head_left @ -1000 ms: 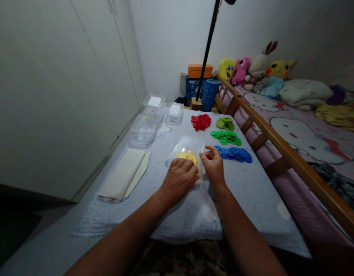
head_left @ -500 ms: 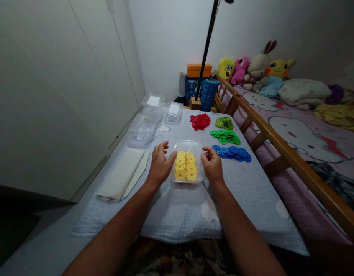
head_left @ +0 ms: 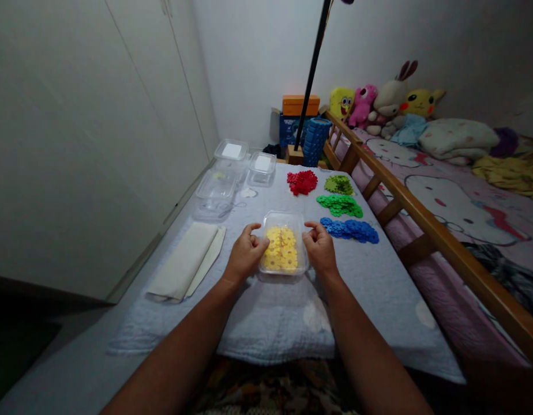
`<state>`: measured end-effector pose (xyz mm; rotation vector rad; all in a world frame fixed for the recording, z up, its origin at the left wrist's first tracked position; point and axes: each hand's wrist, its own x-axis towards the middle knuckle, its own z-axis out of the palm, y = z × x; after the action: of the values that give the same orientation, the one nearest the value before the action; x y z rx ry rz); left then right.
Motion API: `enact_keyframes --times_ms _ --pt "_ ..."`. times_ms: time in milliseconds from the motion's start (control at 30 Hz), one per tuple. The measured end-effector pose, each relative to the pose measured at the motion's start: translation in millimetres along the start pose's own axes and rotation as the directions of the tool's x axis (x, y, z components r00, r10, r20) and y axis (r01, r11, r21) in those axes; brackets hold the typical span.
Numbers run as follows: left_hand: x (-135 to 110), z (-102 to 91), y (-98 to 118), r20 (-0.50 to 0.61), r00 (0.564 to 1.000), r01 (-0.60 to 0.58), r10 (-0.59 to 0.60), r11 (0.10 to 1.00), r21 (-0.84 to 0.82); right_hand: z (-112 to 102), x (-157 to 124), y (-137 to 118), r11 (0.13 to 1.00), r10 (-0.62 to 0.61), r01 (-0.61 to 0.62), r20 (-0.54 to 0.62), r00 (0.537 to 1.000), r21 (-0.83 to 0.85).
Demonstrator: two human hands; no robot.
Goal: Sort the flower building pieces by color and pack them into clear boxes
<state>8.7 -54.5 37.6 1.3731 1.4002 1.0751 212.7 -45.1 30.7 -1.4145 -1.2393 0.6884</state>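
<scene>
A clear plastic container (head_left: 284,218) with yellow flower-shaped pieces (head_left: 280,249) in it stands at the middle of the table's near half. My left hand (head_left: 244,251) is closed on its left wall, thumb over the rim and fingers curled outside. On the opposite wall, my right hand (head_left: 320,248) grips the rim between thumb and curled fingers. To the right of the container lies a pile of blue pieces (head_left: 351,229). Behind it are piles of green pieces (head_left: 340,206), olive-green pieces (head_left: 338,184) and red pieces (head_left: 301,182).
Further clear containers (head_left: 217,183) stand at the back left, two topped by lids with white labels. A folded beige cloth (head_left: 184,259) lies at the left edge. A black pole (head_left: 312,75) rises behind the table. The wooden bed rail (head_left: 405,202) runs along the right.
My left hand has moved in to the right, its fingers curling and its thumb reaching over the container's rim. The right hand has stayed at the right wall.
</scene>
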Motion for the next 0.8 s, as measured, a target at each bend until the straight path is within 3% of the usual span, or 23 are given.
enact_keyframes --times_ms 267,633,800 --pt "-1.8 -0.1 3.3 -0.033 0.999 -0.029 0.028 0.999 -0.022 -0.9 0.9 0.1 1.0 0.026 -0.025 0.024 0.999 -0.008" --pt "-1.6 -1.1 1.5 -0.05 0.998 -0.038 0.038 0.999 0.013 3.7 -5.5 -5.4 0.994 -0.061 0.064 0.035 0.997 -0.085" --pt "-3.7 0.3 1.8 -0.046 0.999 -0.015 0.015 1.0 -0.011 1.9 -4.4 -3.7 0.995 -0.045 0.05 0.061 0.997 -0.087"
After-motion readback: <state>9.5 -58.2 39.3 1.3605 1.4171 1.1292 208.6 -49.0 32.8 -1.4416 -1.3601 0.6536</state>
